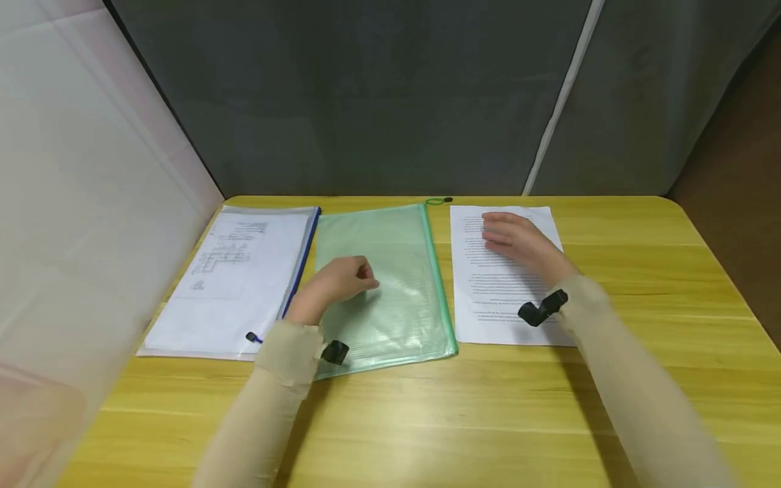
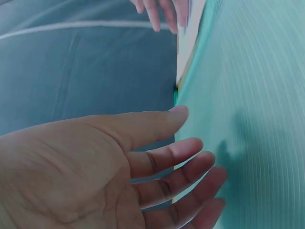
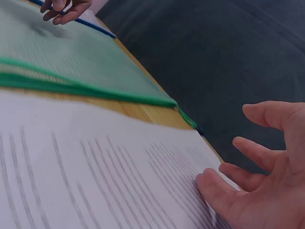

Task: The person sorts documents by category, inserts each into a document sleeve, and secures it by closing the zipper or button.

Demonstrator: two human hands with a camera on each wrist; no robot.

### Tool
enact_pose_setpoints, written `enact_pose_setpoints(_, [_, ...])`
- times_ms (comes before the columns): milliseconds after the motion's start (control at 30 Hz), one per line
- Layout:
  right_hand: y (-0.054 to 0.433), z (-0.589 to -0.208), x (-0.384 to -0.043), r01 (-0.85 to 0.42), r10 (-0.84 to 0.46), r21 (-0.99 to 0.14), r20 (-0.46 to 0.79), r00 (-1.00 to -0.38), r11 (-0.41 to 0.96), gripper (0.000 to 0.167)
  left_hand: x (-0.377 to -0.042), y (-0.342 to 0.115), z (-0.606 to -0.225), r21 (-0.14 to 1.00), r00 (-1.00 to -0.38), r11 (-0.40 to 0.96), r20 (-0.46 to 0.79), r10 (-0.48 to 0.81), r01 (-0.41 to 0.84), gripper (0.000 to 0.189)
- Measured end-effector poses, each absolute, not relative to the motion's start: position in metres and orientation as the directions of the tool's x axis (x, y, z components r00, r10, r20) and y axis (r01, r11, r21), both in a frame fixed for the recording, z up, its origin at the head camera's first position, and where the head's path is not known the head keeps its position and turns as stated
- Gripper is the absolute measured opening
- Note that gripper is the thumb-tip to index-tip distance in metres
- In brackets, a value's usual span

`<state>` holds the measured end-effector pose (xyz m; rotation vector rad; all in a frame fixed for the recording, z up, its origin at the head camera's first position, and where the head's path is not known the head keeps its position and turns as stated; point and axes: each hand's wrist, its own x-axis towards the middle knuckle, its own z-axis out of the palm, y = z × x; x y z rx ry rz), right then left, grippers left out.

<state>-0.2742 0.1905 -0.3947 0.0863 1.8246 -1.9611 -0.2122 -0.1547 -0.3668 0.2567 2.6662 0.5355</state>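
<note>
While the left hand (image 1: 338,281) and right hand (image 1: 521,242) held nothing, a green pouch (image 1: 399,251) and a printed sheet (image 1: 485,281) lay loose beneath them

Because neither hand appeared to pin anything, both flat things looked likely to slide on the wooden counter (image 1: 464,420) under a sideways brush. A hard pinch at the sheet's middle could have creased it, since thin paper buckles more readily than it lifts there; an edge looked safer. The pouch's ribbed film seemed apt to slip from a light pinch or drag along whole. The left sleeve (image 1: 287,359) lay close to the dark zip tag (image 1: 251,336) of the blue-edged pouch (image 1: 241,278), so a snag there could have tugged that pouch askew.

The green pouch lay in the centre, between the blue-edged pouch on the left and the printed sheet on the right. Its middle was just below the left hand's fingers (image 2: 174,183), which were loosely curved and empty, with their shadow on the film. The sheet lay under the right hand, whose fingers were spread and relaxed, grasping nothing, over its far half and pointing towards its left edge. Whether a right fingertip touched the paper could not be told, nor whether the green zip was closed.
</note>
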Motion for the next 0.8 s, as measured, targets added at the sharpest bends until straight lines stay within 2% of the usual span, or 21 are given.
enact_pose_setpoints(200, [0.233, -0.394, -0.265, 0.395, -0.212, -0.918, -0.379, -0.901, -0.034, 0.064, -0.224, -0.106, -0.375, 0.465, -0.902, 0.881, -0.341, 0.267, 0.085, 0.027])
enact_pose_setpoints(333, [0.265, -0.397, -0.258, 0.412, -0.115, -0.911, -0.406, -0.907, -0.028, 0.067, -0.226, -0.073, -0.384, 0.464, -0.901, 0.883, -0.351, 0.256, 0.071, 0.037])
enact_pose_setpoints(467, [0.29, -0.401, -0.251, 0.417, 0.034, -0.888, -0.419, -0.908, 0.197, 0.058, -0.225, -0.052, -0.391, 0.382, -0.896, 0.923, -0.388, 0.215, 0.056, 0.058])
enact_pose_setpoints(600, [0.306, -0.404, -0.243, 0.396, 0.091, -0.751, -0.414, -0.906, 0.529, 0.054, -0.225, -0.046, -0.394, 0.357, -0.884, 0.934, -0.431, 0.179, 0.015, 0.073])
enact_pose_setpoints(667, [0.31, -0.403, -0.239, 0.368, 0.069, -0.657, -0.434, -0.898, 0.658, 0.055, -0.225, -0.047, -0.394, 0.372, -0.872, 0.928, -0.455, 0.181, -0.001, 0.07])
enact_pose_setpoints(800, [0.306, -0.399, -0.237, 0.278, 0.007, -0.487, -0.487, -0.873, 0.828, 0.058, -0.228, -0.054, -0.392, 0.392, -0.849, 0.919, -0.472, 0.236, 0.038, 0.048])
